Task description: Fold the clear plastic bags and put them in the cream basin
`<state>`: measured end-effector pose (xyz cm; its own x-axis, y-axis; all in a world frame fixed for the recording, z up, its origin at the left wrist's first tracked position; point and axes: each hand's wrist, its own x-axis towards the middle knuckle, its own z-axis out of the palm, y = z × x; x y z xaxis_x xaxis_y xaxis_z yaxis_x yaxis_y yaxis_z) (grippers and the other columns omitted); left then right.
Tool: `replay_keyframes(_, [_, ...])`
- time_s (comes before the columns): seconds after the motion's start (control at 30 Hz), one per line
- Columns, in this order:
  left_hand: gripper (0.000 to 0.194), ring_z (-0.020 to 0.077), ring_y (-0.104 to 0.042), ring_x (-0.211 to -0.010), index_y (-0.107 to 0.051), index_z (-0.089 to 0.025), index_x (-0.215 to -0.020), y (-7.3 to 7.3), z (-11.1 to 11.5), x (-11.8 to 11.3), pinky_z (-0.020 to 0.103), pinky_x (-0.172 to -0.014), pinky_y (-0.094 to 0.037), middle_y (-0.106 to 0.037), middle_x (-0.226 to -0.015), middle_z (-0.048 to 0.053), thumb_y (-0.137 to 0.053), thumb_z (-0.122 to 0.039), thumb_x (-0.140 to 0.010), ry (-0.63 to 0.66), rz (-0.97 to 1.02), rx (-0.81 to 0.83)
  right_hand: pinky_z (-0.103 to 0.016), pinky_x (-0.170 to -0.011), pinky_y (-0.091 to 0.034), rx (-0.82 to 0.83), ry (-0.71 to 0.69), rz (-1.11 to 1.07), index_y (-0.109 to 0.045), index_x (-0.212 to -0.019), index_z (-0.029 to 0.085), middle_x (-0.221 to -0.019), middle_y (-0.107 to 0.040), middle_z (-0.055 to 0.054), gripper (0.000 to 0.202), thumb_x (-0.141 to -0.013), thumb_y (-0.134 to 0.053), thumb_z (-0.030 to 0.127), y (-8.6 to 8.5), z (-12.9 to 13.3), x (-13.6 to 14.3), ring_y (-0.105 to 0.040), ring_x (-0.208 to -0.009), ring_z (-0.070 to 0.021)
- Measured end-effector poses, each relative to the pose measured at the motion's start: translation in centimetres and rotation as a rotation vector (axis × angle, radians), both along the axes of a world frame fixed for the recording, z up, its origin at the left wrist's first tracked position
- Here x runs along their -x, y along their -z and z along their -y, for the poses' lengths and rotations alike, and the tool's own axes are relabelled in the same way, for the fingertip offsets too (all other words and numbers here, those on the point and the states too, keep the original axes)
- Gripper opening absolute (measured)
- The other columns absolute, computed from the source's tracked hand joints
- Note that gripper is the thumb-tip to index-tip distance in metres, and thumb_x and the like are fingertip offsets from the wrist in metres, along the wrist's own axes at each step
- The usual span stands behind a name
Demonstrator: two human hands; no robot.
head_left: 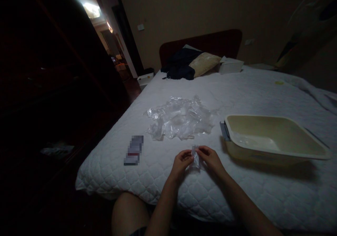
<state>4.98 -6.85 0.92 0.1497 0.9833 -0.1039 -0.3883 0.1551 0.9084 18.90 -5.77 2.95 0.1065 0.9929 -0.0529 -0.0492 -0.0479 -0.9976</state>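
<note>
Between my two hands, near the bed's front edge, is a small clear plastic bag point(195, 161), narrow and partly folded. My left hand point(182, 161) pinches its left side with thumb and fingers. From the right, my right hand point(209, 156) grips its upper edge. The lower end of the bag hangs just over the quilted cover. Just beyond my hands lies a loose, crumpled heap of clear plastic bags point(181, 118). My fingertips partly hide the top of the held bag.
A cream plastic tub point(276, 155) with grey handles stands to the right, some clear plastic inside. A blurred-out flat object point(133, 150) lies left on the white bed point(110, 158). Dark clothing point(181, 62), a beige pillow point(204, 64) and a white box point(231, 65) rest by the headboard.
</note>
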Motion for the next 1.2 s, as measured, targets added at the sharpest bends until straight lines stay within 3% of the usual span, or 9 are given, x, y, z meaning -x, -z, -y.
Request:
replay_keyframes(0.2, [0.036,0.0146,-0.059,-0.072,-0.065,-0.013,-0.08,-0.2,-0.1,-0.6,0.025,-0.07,-0.044,-0.065,-0.08,0.006,-0.078,-0.026,-0.049,-0.006,-0.026,0.032,-0.03,-0.06,-0.045,0.054,-0.042,-0.036,-0.065,-0.077,0.018,-0.073,-0.066,-0.005,0.037,-0.05,-0.073,0.043,0.2,-0.3,-0.6,-0.059,-0.066,-0.0187])
replay_keyframes(0.37, [0.035,0.0144,-0.059,-0.072,-0.065,-0.014,-0.081,-0.1,0.0,-0.4,0.026,-0.071,-0.044,-0.065,-0.077,0.005,-0.079,-0.025,-0.05,-0.003,-0.007,0.046,-0.028,-0.058,-0.043,0.066,-0.116,-0.04,-0.066,-0.066,0.017,-0.065,-0.064,-0.004,0.031,-0.053,-0.071,0.044,-0.1,-0.2,-0.9,-0.057,-0.061,-0.0173])
replay_keyframes(0.6, [0.039,0.018,-0.058,-0.086,-0.064,-0.017,-0.086,0.0,0.5,0.3,0.03,-0.08,-0.043,-0.065,-0.091,0.007,-0.078,-0.027,-0.051,0.017,0.049,0.046,-0.025,-0.052,-0.04,0.089,-0.037,-0.132,-0.063,-0.063,0.016,-0.057,-0.059,-0.001,0.032,-0.051,-0.073,0.044,-0.7,-0.2,-1.2,-0.052,-0.052,-0.0132])
replay_keyframes(0.73, [0.035,0.0184,-0.059,-0.086,-0.063,-0.019,-0.086,-0.4,0.8,0.3,0.029,-0.075,-0.044,-0.065,-0.095,0.008,-0.076,-0.029,-0.055,0.04,0.045,0.103,-0.025,-0.05,-0.04,0.071,0.001,-0.093,-0.063,-0.063,0.016,-0.057,-0.058,0.0,0.034,-0.05,-0.073,0.046,-2.9,-0.3,-2.5,-0.052,-0.053,-0.013])
replay_keyframes(0.83, [0.031,0.017,-0.061,-0.083,-0.062,-0.018,-0.084,-0.4,0.9,0.3,0.026,-0.07,-0.044,-0.065,-0.094,0.008,-0.074,-0.029,-0.058,0.034,0.044,0.151,-0.026,-0.053,-0.042,0.013,0.058,-0.026,-0.063,-0.065,0.016,-0.062,-0.06,-0.003,0.037,-0.049,-0.073,0.048,-5.5,-0.1,-4.3,-0.054,-0.058,-0.0152])
replay_keyframes(1.03, [0.027,0.0155,-0.062,-0.078,-0.062,-0.015,-0.079,0.0,0.6,0.1,0.025,-0.075,-0.044,-0.067,-0.085,0.008,-0.073,-0.031,-0.06,-0.013,0.086,0.135,-0.027,-0.059,-0.046,-0.108,0.112,0.067,-0.064,-0.07,0.016,-0.067,-0.062,-0.002,0.034,-0.053,-0.072,0.045,-11.0,0.7,-9.8,-0.055,-0.061,-0.0143])
replay_keyframes(1.2, [0.024,0.0155,-0.062,-0.079,-0.062,-0.013,-0.079,-0.1,0.5,0.0,0.025,-0.076,-0.045,-0.066,-0.084,0.008,-0.07,-0.03,-0.065,0.019,0.089,0.138,-0.029,-0.064,-0.048,-0.216,0.194,0.141,-0.063,-0.074,0.016,-0.071,-0.064,-0.002,0.033,-0.057,-0.07,0.043,-12.9,-0.3,-14.2,-0.058,-0.065,-0.0143])
